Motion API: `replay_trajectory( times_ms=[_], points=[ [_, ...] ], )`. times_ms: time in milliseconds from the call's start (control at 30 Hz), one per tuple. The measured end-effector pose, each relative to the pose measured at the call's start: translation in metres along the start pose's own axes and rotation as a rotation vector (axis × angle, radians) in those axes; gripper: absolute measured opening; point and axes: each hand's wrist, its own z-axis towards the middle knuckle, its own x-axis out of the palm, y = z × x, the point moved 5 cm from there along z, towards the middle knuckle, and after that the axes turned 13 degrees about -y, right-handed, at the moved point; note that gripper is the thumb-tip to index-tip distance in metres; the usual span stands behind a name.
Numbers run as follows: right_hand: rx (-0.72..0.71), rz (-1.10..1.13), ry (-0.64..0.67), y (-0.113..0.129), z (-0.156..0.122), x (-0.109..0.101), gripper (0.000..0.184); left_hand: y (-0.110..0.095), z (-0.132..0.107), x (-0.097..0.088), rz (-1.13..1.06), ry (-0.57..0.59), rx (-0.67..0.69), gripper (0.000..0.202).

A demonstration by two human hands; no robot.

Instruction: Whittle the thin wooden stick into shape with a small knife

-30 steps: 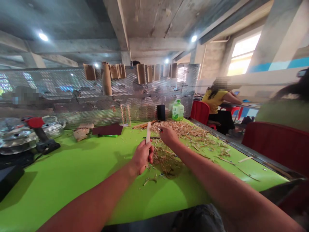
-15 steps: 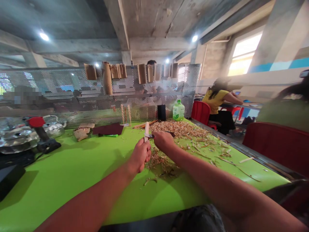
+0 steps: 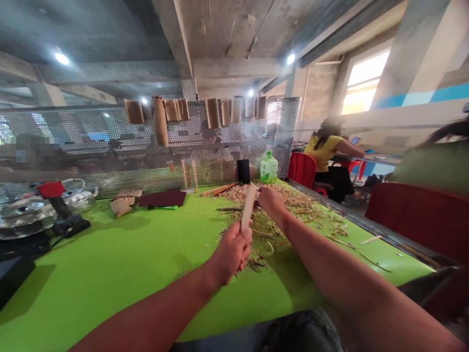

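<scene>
At the middle of the bright green surface point(image 3: 110, 283), a pale, smooth wooden stick point(image 3: 248, 208) stands tilted, with its lower end closed inside the left hand point(image 3: 231, 254), whose fingers wrap firmly around it. Its upper end leans toward the right hand point(image 3: 271, 204), curled shut just beside the stick's tip around something small. A thin sliver of metal shows past the knuckles, too little to name. Beneath and around both hands spread curled wood shavings point(image 3: 289, 205), dry tan ribbons piled thickest at 1 o'clock from the stick and scattering thinly toward 5 o'clock. A knife point(image 3: 229, 209) lies flat at 10 o'clock, its blade against the heap. Farther out at 11 o'clock, three twisted wooden sticks point(image 3: 188, 175) stand upright beyond a dark, matte sheet point(image 3: 162, 198). Near 12 o'clock sits a black cylinder point(image 3: 243, 171), and just right of it a green-capped plastic bottle point(image 3: 268, 168). Brown paper tubes point(image 3: 160, 122) hang along a perforated metal screen point(image 3: 91, 127) behind them. At 9 o'clock, a tool with a red knob point(image 3: 54, 190) stands before a shiny metal kettle point(image 3: 76, 199). At 2 o'clock, a person in a yellow shirt point(image 3: 322, 152) sits beyond a red chair point(image 3: 302, 170).
</scene>
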Motion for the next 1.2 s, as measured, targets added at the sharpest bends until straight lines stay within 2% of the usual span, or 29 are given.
replay_trajectory(
  times_ms=[100, 200, 333, 400, 467, 567, 633, 733, 867, 967, 1100, 1200],
  points=[
    [0.029, 0.092, -0.036, 0.006, -0.001, 0.007, 0.027, -0.004, 0.021, -0.023, -0.075, -0.178, 0.02, 0.03],
    [0.0, 0.423, 0.019, 0.03, -0.014, 0.016, 0.022, -0.004, 0.038, -0.042, -0.061, -0.273, 0.046, 0.022],
    [0.096, 1.091, 0.184, 0.054, -0.031, 0.017, 0.034, -0.002, 0.042, -0.045, 0.026, -0.247, 0.096, 0.017],
    [0.15, 1.272, 0.306, 0.059, -0.037, 0.016, 0.038, 0.0, 0.04, -0.043, 0.07, -0.203, 0.071, 0.018],
    [0.178, 1.324, 0.391, 0.062, -0.042, 0.014, 0.04, 0.001, 0.037, -0.04, 0.118, -0.14, 0.022, 0.021],
    [0.197, 1.33, 0.431, 0.063, -0.046, 0.012, 0.041, 0.0, 0.035, -0.038, 0.175, -0.064, -0.015, 0.024],
    [0.198, 1.329, 0.447, 0.066, -0.048, 0.012, 0.041, -0.003, 0.036, -0.04, 0.176, -0.074, -0.011, 0.024],
    [0.225, 1.352, 0.454, 0.07, -0.05, 0.012, 0.042, -0.006, 0.038, -0.043, 0.091, -0.111, 0.002, 0.023],
    [0.234, 1.33, 0.411, 0.068, -0.048, 0.015, 0.047, -0.012, 0.038, -0.043, -0.021, -0.067, 0.038, 0.024],
    [0.104, 1.087, 0.289, 0.061, -0.044, 0.017, 0.048, -0.018, 0.037, -0.044, -0.071, -0.074, 0.062, 0.028],
    [-0.115, 0.566, 0.051, 0.059, -0.043, 0.008, 0.041, -0.026, 0.036, -0.047, -0.131, -0.122, 0.094, 0.035],
    [-0.245, 0.303, 0.0, 0.068, -0.052, -0.001, 0.035, -0.028, 0.036, -0.048, -0.166, -0.138, 0.104, 0.037]
  ],
)
